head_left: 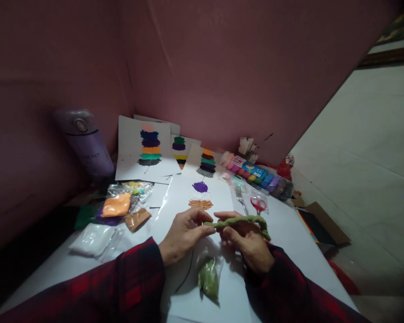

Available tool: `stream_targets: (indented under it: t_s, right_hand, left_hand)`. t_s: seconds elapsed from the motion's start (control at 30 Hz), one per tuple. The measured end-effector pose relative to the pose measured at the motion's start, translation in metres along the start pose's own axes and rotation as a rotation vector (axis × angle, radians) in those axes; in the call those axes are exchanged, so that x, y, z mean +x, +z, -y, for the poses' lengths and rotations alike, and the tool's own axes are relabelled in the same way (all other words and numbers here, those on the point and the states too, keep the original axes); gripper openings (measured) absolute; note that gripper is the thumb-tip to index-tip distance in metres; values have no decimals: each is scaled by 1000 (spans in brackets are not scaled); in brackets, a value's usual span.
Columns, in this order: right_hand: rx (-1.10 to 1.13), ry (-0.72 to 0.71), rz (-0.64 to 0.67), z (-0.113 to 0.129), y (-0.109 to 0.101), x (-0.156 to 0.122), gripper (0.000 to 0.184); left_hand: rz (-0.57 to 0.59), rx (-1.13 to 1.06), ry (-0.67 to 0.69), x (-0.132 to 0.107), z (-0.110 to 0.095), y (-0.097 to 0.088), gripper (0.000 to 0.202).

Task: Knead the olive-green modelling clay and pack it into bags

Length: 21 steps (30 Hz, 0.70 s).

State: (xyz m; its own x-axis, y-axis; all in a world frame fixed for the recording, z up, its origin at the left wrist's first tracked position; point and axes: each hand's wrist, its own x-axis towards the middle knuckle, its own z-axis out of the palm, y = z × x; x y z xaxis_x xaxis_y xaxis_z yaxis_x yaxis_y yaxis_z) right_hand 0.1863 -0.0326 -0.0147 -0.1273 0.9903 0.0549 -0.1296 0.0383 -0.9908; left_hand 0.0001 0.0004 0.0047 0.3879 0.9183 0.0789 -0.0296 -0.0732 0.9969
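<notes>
- Green clay rope (244, 219): one rolled strip, held clear of the table (289, 233) above a white sheet (218, 197). The long axis runs left to right, nearly level, and the right end droops past the outer edge of the right hand.
- Left hand (183, 233): thumb and forefinger are closed in a pinch on the rope's left tip. The other fingers are curled under, and the wrist is kept low in a red-and-black checked sleeve (134, 278).
- Right hand (247, 244): the palm is turned partly upward. The rope is laid across the fingers and pinned there by the thumb, and most of its length is carried by this hand.
- Relation: the two hands are set close together at the rope's left part, and the remaining length extends rightward from both.
- Small bag of green clay (209, 279): laid on the sheet just below the hands, on the person's side.
- Purple patch (200, 187) and orange-brown patch (201, 204): pressed onto the sheet just beyond the left hand.
- Fork (241, 198) and red scissors (258, 204): laid beyond the right hand.
- Bag of orange clay (116, 205): placed well to the left.
</notes>
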Motion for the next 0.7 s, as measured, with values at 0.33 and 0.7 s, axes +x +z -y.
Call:
stream_targets:
  t_s: [0.33,0.7]
  right_hand:
    - [-7,-42,42,-5,-1,-1,35]
    - [105,-35,-16,-2,1,0,39]
  left_hand:
    - [62,-66,-26,-1,0,2,23]
    - [79,203,9,-1,1,-1,30]
